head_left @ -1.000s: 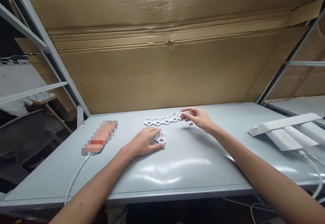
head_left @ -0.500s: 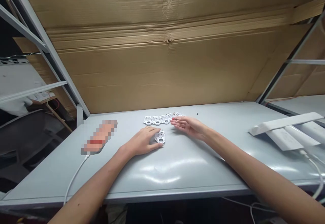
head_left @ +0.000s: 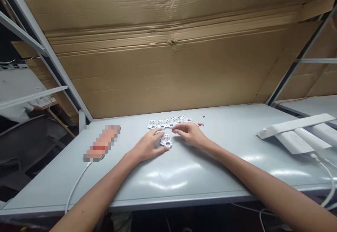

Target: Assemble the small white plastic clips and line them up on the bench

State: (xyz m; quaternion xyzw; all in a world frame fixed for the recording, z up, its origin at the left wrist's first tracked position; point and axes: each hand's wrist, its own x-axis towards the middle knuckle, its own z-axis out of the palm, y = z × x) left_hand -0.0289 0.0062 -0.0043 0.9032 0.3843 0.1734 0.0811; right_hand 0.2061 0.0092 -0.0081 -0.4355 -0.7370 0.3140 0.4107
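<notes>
A small white part point(head_left: 166, 140) with a round hole lies flat on the grey table. My left hand point(head_left: 151, 143) curls around its left side, thumb at the near edge and fingers at the far edge. Just right of it, my right hand point(head_left: 188, 132) pinches a tiny red piece point(head_left: 172, 131) between thumb and fingertips. Behind both hands runs a row of several similar white parts point(head_left: 160, 124). Small red and dark pieces point(head_left: 200, 124) lie to the right of that row.
A blurred-out flat device point(head_left: 102, 143) with a white cable lies on the left of the table point(head_left: 210, 186). White power adapters on a white strip point(head_left: 295, 128) sit at the right. Cardboard point(head_left: 168, 77) stands behind.
My right hand has turned from palm-up with extended fingers to a pinch, its fingertips closer to the white part. The small red pieces now show beyond it. My left hand has barely moved.
</notes>
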